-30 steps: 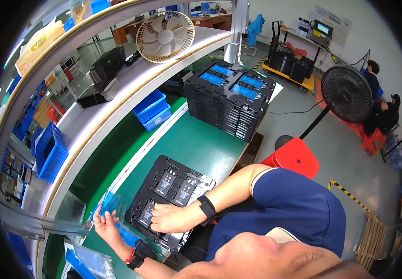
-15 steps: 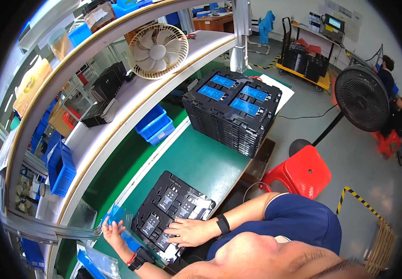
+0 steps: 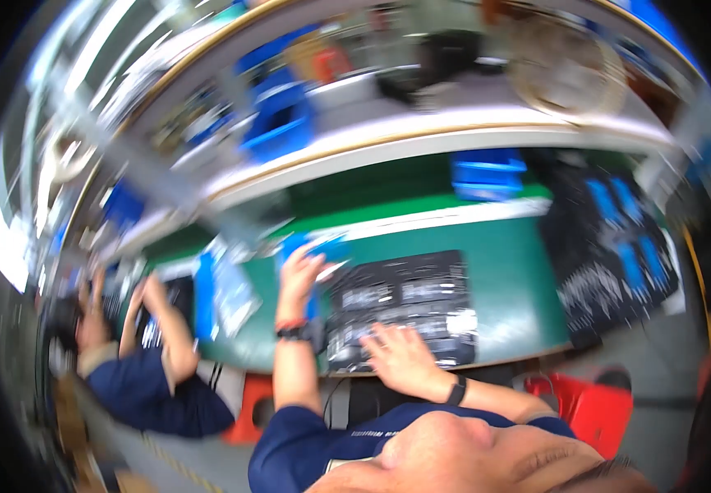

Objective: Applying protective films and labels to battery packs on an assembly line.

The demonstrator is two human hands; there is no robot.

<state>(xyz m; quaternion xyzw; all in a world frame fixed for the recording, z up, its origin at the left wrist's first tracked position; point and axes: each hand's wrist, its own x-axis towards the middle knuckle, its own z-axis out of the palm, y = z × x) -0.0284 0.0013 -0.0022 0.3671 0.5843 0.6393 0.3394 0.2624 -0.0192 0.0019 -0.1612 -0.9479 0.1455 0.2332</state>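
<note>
On the green table (image 3: 528, 271) before me lies a black tray (image 3: 447, 261) with several flat dark battery packs (image 3: 368, 296) in its slots. My right hand (image 3: 404, 357) rests on the tray's near part, fingers spread. Left of the tray, my left hand (image 3: 296, 283) is raised beside some blue film (image 3: 332, 246). Motion smears its fingers, so whether they hold the film cannot be made out. Shiny clear strips show along the tray's right edge.
A stack of black trays (image 3: 581, 263) with blue pieces on top stands at right. Clear and blue plastic bags (image 3: 232, 292) lie at left. Beyond are a blue bin (image 3: 487, 177), a shelf (image 3: 421, 140) and a fan (image 3: 565, 70). A co-worker (image 3: 162, 386) sits at left; a red stool (image 3: 602, 411) stands at right.
My view has swung to the left and blurred, bringing the co-worker into sight. My right hand stays on the tray; my left hand, earlier with fingers spread, is now smeared beside the blue film.
</note>
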